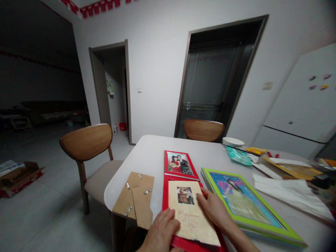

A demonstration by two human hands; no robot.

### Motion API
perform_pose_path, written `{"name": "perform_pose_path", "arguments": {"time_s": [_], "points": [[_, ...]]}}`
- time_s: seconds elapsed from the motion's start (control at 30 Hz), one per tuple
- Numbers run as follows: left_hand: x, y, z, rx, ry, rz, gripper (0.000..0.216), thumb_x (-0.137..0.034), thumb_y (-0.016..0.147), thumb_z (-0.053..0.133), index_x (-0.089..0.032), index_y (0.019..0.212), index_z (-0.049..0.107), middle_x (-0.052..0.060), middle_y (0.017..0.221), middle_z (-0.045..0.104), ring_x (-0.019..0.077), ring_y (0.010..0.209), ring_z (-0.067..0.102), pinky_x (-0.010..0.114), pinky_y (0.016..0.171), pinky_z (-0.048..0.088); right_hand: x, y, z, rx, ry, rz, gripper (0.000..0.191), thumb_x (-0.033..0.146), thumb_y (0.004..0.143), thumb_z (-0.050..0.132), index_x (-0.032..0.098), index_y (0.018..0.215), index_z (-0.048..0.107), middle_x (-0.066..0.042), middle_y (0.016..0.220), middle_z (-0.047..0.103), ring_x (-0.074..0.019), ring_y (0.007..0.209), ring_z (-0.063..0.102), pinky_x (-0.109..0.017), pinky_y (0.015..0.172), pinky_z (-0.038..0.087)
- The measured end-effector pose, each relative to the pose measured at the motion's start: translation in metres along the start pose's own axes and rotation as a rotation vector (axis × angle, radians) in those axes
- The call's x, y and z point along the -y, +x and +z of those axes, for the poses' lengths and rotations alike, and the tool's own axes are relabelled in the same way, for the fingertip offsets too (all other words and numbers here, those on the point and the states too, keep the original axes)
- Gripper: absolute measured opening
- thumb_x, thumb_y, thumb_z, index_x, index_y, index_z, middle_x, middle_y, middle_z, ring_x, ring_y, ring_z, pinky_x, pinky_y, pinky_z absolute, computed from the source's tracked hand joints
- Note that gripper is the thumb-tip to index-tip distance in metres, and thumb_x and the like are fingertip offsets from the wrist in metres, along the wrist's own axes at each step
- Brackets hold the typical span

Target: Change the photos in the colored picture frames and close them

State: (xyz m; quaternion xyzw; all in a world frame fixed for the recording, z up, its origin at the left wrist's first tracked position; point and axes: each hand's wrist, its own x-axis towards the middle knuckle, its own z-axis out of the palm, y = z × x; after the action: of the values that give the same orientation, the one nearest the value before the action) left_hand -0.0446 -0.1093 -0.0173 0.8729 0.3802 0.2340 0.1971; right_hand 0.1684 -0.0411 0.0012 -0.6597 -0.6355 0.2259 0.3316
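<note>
A cream sheet (190,220) with a small photo of people printed near its top lies over a red picture frame (166,196). My left hand (164,225) is closed at the sheet's lower left edge, fingers bent over it. On the opposite side, my right hand (215,208) grips the right edge, thumb and fingers close together. Just beyond them is a smaller red-framed couple photo (179,164). To the left lies a brown backing board (140,192) with metal clips, its flap-like stand facing up.
A green-framed portrait (241,199) lies right of my hands. Farther right are white paper (288,192), a teal packet (238,155) and a white bowl (233,141) on the white table (154,148). Wooden chairs stand at the left (89,143) and far side (204,130).
</note>
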Motion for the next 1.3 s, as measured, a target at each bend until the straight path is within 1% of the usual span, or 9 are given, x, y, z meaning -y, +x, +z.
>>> {"name": "perform_pose_path", "arguments": {"time_s": [0.3,0.47,0.6,0.73,0.87,0.93,1.03,1.13,1.3], "points": [[-0.002,0.005,0.001,0.176,0.138,-0.059,0.053,-0.032,0.069,0.055,-0.015,0.116,0.040,0.012,0.128,0.037,0.0264,0.119,0.028,0.045,0.098,0.022,-0.001,-0.016,0.018,-0.112,-0.590,-0.185,0.036,0.029,0.075,0.037,0.012,0.102,0.054,-0.013,0.101,0.057,-0.0244,0.090,0.050,-0.034,0.077,0.037],[-0.008,0.005,-0.003,0.200,0.126,-0.066,0.052,-0.030,0.069,0.055,-0.013,0.116,0.041,0.012,0.127,0.038,0.0256,0.120,0.027,0.044,0.099,0.022,-0.004,-0.024,0.022,-0.110,-0.637,-0.216,0.033,0.029,0.072,0.042,0.015,0.099,0.056,-0.014,0.111,0.051,-0.0272,0.101,0.044,-0.036,0.079,0.037],[-0.006,-0.011,-0.023,0.157,0.121,-0.093,0.059,-0.024,0.064,0.058,-0.016,0.119,0.037,0.010,0.130,0.034,0.0239,0.120,0.026,0.042,0.100,0.022,0.005,-0.025,0.019,-0.077,-0.548,-0.243,0.035,0.028,0.073,0.042,0.014,0.102,0.055,-0.013,0.111,0.051,-0.0263,0.101,0.044,-0.037,0.083,0.034],[0.028,-0.040,-0.052,-0.060,0.248,-0.263,0.068,-0.018,0.061,0.059,-0.021,0.123,0.032,0.008,0.133,0.028,0.0238,0.122,0.024,0.044,0.100,0.021,0.049,-0.031,0.033,0.063,-0.311,-0.389,0.034,0.027,0.076,0.039,0.015,0.104,0.054,-0.011,0.107,0.054,-0.0211,0.098,0.046,-0.032,0.085,0.033],[0.078,-0.064,-0.064,-0.188,0.394,-0.476,0.060,-0.016,0.059,0.060,-0.014,0.116,0.042,0.014,0.126,0.039,0.0268,0.117,0.033,0.043,0.096,0.028,0.097,-0.047,0.076,0.194,-0.229,-0.484,0.034,0.035,0.071,0.048,0.020,0.101,0.054,-0.008,0.095,0.057,-0.0220,0.089,0.048,-0.035,0.079,0.034],[0.096,-0.071,-0.062,-0.223,0.431,-0.456,0.053,-0.016,0.061,0.060,-0.015,0.113,0.046,0.013,0.123,0.043,0.0250,0.114,0.038,0.040,0.095,0.032,0.109,-0.054,0.099,0.208,-0.261,-0.501,0.042,0.041,0.061,0.057,0.020,0.097,0.054,-0.009,0.096,0.055,-0.0255,0.089,0.046,-0.039,0.078,0.034],[0.110,-0.074,-0.059,-0.278,0.470,-0.366,0.046,-0.018,0.063,0.061,-0.017,0.108,0.051,0.012,0.118,0.049,0.0234,0.108,0.045,0.037,0.090,0.039,0.113,-0.058,0.117,0.179,-0.256,-0.500,0.042,0.031,0.057,0.060,0.021,0.097,0.053,-0.009,0.102,0.050,-0.0262,0.092,0.043,-0.040,0.078,0.033],[0.104,-0.067,-0.060,-0.343,0.484,-0.268,0.041,-0.026,0.065,0.063,-0.019,0.104,0.053,0.011,0.112,0.055,0.0234,0.102,0.051,0.036,0.085,0.044,0.111,-0.056,0.106,0.158,-0.153,-0.465,0.034,0.019,0.060,0.052,0.022,0.095,0.054,-0.007,0.099,0.050,-0.0218,0.091,0.044,-0.035,0.078,0.035],[0.053,-0.035,-0.058,-0.362,0.406,-0.100,0.041,-0.034,0.069,0.061,-0.015,0.105,0.052,0.014,0.113,0.053,0.0240,0.106,0.048,0.037,0.087,0.042,0.087,-0.059,0.043,0.136,-0.043,-0.457,0.035,0.015,0.061,0.047,0.021,0.094,0.055,-0.007,0.102,0.050,-0.0197,0.099,0.043,-0.035,0.088,0.032]]}}
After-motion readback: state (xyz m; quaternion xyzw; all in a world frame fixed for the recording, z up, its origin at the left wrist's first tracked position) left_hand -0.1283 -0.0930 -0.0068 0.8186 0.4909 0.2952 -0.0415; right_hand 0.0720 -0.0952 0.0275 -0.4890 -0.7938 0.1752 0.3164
